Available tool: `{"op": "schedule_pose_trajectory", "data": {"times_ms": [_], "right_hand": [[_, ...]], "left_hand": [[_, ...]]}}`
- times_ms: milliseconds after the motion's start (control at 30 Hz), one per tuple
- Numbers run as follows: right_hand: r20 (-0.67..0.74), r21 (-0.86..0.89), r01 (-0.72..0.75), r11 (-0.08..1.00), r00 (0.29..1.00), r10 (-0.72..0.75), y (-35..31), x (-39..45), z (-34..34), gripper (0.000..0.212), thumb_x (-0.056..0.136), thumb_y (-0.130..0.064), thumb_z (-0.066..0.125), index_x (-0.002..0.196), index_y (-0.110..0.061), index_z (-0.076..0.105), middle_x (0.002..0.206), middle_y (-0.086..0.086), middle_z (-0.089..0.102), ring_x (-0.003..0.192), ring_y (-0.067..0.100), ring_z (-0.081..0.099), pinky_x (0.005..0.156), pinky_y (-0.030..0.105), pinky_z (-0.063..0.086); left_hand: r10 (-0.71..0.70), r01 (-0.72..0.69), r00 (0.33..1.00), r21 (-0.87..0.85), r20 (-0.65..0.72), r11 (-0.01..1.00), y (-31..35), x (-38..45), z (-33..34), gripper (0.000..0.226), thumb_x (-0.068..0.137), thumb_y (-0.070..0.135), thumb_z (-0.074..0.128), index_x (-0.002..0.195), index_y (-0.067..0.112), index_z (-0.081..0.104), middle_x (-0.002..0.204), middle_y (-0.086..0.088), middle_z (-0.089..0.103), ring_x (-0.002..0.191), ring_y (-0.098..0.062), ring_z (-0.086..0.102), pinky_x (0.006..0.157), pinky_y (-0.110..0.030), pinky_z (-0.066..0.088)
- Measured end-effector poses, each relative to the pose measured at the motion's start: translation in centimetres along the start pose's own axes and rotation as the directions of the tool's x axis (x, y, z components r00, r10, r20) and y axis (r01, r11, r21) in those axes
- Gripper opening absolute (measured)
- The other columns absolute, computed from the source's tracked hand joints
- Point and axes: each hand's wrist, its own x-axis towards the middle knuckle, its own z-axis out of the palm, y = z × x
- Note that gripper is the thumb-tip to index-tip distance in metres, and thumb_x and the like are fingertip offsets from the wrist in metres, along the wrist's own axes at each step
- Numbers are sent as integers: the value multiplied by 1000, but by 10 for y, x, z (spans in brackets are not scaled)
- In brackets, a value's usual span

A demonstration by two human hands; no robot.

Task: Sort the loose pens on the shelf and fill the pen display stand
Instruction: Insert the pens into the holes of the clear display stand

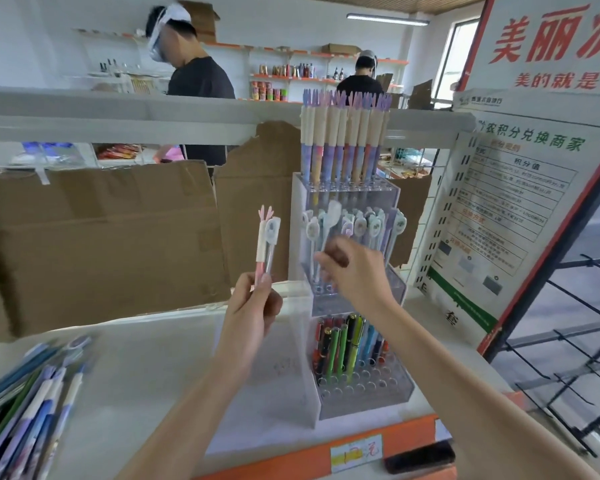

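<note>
1. On the white shelf (146, 358), right of centre: clear acrylic pen display stand (354, 306), three tiers.
2. Top tier: tall pastel pens (343, 140), upright, packed close.
3. Middle tier: charm-topped pens (361, 225), leaning a little.
4. Bottom tier: dark, green and blue pens (347, 344) in the back rows, front holes bare.
5. Left hand (253, 303): raised beside the stand, grip clamped on two pens (265, 244), held upright, one pink-eared.
6. Right hand (354, 268): at the middle tier, fingers curled, apparently pinching a pale pen (326, 233) there; blurred.
7. Bottom left, flat on the shelf: loose pens (32, 393) in a fanned heap.
8. Behind: brown cardboard (97, 244) standing against the shelf back.
</note>
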Motion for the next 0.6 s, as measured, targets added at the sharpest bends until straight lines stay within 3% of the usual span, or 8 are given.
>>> {"op": "schedule_pose_trajectory", "data": {"times_ms": [67, 133, 300, 433, 500, 600], "right_hand": [[33, -114, 35, 993, 999, -31, 5, -5, 9, 20, 89, -23, 63, 75, -10, 56, 64, -2, 57, 55, 8, 50, 56, 19, 41], [28, -187, 63, 980, 998, -59, 8, -7, 15, 23, 88, -21, 64, 72, -11, 52, 66, -2, 49, 59, 12, 44, 58, 25, 35], [82, -209, -15, 978, 996, 33, 2, -5, 11, 22, 86, -30, 65, 83, -10, 57, 82, 0, 57, 73, 16, 54, 70, 26, 45], [46, -32, 4, 999, 999, -3, -9, -20, -1, 10, 87, -31, 63, 80, -26, 59, 72, -12, 60, 63, -3, 54, 58, 6, 40], [85, 98, 18, 995, 996, -26, -18, -27, -4, 13, 89, -32, 60, 77, -29, 63, 66, -9, 62, 58, -3, 52, 55, 8, 39], [118, 140, 39, 989, 991, -56, -26, -31, -6, 20, 88, -33, 61, 74, -22, 67, 63, -6, 57, 53, 1, 46, 53, 15, 36]], "left_hand": [[-23, 23, 1000, -32, 14, 999, 0, -1, 1, 26, 100, 17, 40, 74, 13, 40, 51, 5, 44, 37, -4, 24, 37, -14, 19], [-16, 17, 999, -45, 41, 999, 0, -2, 2, 26, 99, 16, 40, 73, 13, 40, 51, 5, 45, 37, -4, 24, 37, -14, 19], [62, -60, 992, -19, 111, 998, 1, -4, 0, 21, 97, 17, 43, 77, 11, 46, 52, 6, 47, 40, -5, 28, 39, -14, 21], [82, -77, 987, -37, 137, 996, 5, -4, 5, 17, 96, 15, 44, 83, 6, 50, 52, 7, 46, 40, -4, 29, 39, -13, 23], [84, -79, 984, -39, 157, 996, 7, -5, 11, 15, 96, 13, 45, 85, 3, 51, 53, 7, 47, 40, -3, 30, 39, -12, 23], [88, -79, 974, -51, 209, 996, 7, -7, 20, 17, 96, 9, 45, 82, 3, 53, 55, 6, 53, 40, -4, 32, 41, -12, 25]]}}
